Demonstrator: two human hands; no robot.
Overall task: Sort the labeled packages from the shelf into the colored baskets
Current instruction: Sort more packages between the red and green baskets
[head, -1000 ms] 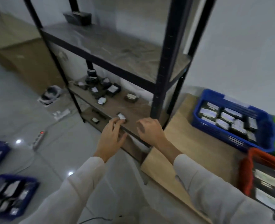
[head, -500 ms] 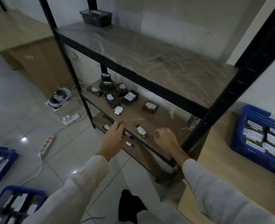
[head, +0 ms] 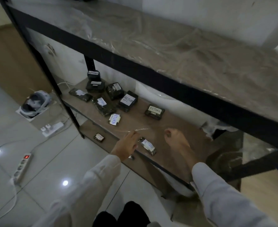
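— What is on the floor at the left?
— A power strip (head: 21,167) with a red light. Past it, a headset (head: 35,102) sits on top of a box (head: 43,117).
— What does the shelf (head: 151,74) hold?
— Its middle board (head: 192,136) holds dark packages (head: 103,105) with white labels. Most are in a bunch at the back left corner. One tall package (head: 93,75) stands up there and says RETURN. A flat package (head: 154,111) sits alone further right and says RETURN too.
— Is anything lower down?
— One small package (head: 99,137) lies on the bottom board (head: 89,128), near its left end.
— Where are the hands?
— The left hand (head: 126,147) reaches over the front edge of the middle board. Its fingers are straight and hold nothing. Just beside it, at that edge, lies the near package (head: 147,145). The right hand (head: 176,140) is over the board on the other side. Its fingers bend down, and I cannot tell if they hold anything.
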